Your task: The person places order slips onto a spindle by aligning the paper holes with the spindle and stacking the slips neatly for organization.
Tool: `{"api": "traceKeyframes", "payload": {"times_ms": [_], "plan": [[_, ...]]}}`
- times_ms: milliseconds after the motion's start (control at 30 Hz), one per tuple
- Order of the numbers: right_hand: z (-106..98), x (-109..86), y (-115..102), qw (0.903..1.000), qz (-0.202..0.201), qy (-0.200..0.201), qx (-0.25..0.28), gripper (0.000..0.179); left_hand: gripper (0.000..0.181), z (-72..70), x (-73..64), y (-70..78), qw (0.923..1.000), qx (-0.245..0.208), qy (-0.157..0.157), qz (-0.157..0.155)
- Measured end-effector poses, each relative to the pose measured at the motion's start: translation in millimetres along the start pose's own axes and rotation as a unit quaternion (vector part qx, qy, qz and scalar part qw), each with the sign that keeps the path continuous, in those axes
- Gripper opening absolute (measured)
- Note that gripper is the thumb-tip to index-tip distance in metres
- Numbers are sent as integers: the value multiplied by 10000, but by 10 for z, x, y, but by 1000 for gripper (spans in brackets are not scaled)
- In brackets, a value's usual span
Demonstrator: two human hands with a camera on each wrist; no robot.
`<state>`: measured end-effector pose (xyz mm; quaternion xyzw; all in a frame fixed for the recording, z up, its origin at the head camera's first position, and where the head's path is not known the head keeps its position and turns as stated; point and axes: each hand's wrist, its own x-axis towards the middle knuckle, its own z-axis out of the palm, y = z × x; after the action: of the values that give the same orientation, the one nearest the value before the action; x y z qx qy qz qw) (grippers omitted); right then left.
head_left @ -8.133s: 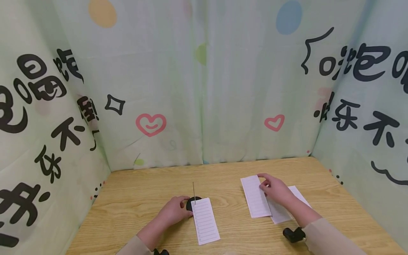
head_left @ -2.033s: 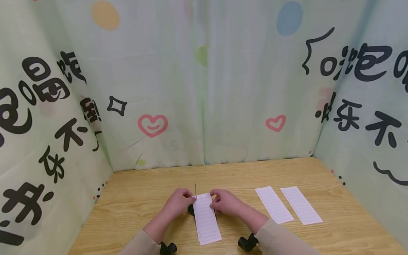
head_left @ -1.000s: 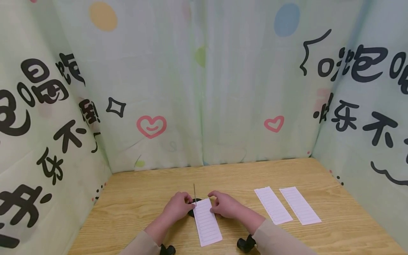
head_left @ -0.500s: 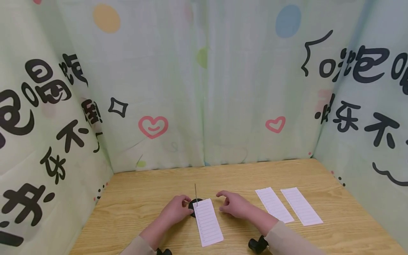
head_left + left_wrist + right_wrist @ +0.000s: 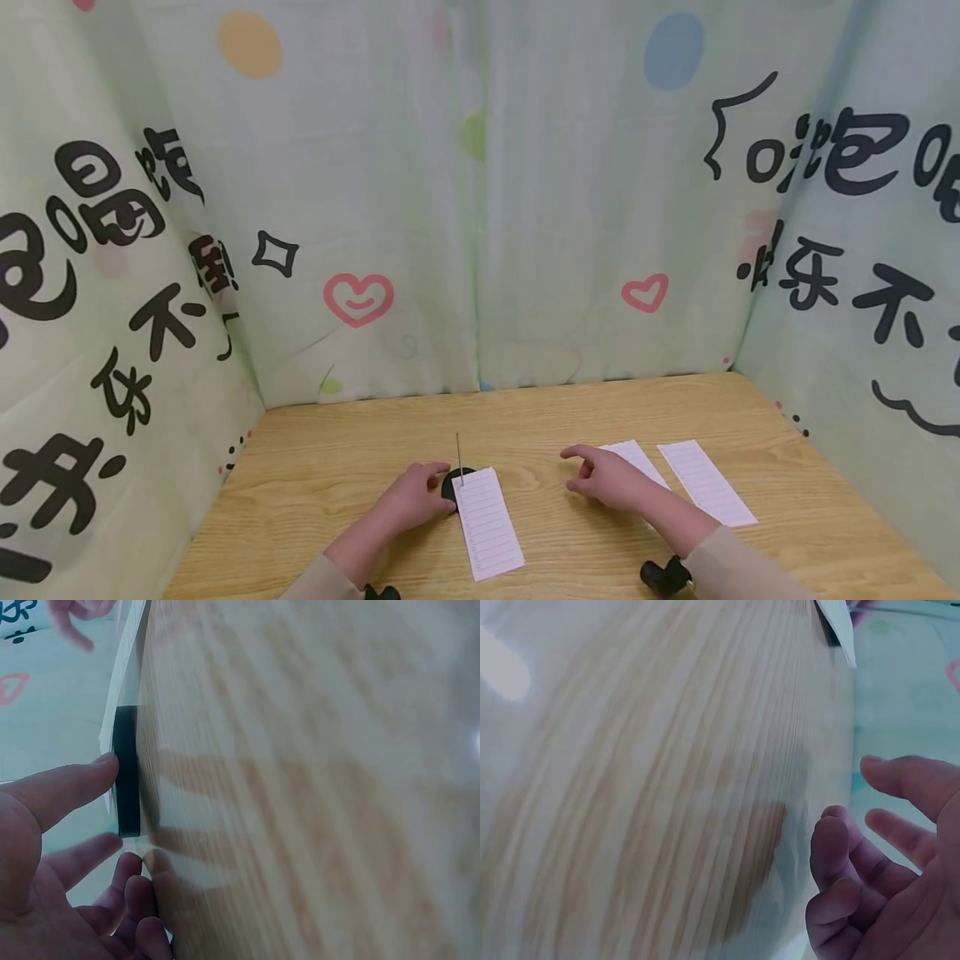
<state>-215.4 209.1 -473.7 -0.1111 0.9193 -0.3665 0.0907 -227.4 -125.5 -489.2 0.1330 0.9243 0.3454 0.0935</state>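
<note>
A receipt spike with a round black base [image 5: 447, 490] and a thin upright pin [image 5: 458, 450] stands on the table. Lined white paper slips [image 5: 489, 525] are threaded on the pin by their top left corner and slant toward me. My left hand [image 5: 412, 497] holds the base at its left edge between thumb and forefinger; the left wrist view shows the thumb on the black rim [image 5: 127, 772]. My right hand [image 5: 611, 479] hovers right of the spike, fingers loosely bent and holding nothing. It partly covers a lined slip [image 5: 636, 455] on the table.
Another lined slip [image 5: 707, 483] lies farther right, beside the partly covered one. The wooden table [image 5: 360, 442] meets a printed curtain [image 5: 420, 333] at the back and sides.
Earlier my right hand brought a slip to the spike, where both hands pushed it down the pin. The right hand then let go and moved right; the left moved to the base.
</note>
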Motion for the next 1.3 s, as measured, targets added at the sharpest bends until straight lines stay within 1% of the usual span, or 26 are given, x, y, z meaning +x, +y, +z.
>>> {"api": "traceKeyframes", "payload": {"times_ms": [267,333,500,633,733,833,1067,1167,1300], "plan": [[-291,-122,383,9997,70,247,-8,50,57,-23,-14,22,10000,22,-42,9],[-371,-152,460,9993,178,317,-25,51,56,-22,-13,23,10000,32,-31,8],[-556,-223,605,9980,387,471,-166,53,56,-13,-6,11,10000,28,-48,-17],[-625,-236,697,9968,459,544,-365,54,56,-17,-11,10,10000,40,-61,-63],[-647,-231,734,9964,475,533,-461,55,55,-13,-7,11,9999,57,-71,-74],[-661,-214,747,9961,578,487,-465,56,56,-7,-1,11,9999,63,-83,-84],[-696,-159,739,9951,791,262,-534,60,56,-10,4,18,9999,73,-86,-95],[-709,-130,734,9937,856,100,-716,62,56,-13,5,21,9999,92,-102,-96],[-724,-87,725,9909,800,-47,-1079,63,56,-20,-1,32,9998,91,-104,-150]]}}
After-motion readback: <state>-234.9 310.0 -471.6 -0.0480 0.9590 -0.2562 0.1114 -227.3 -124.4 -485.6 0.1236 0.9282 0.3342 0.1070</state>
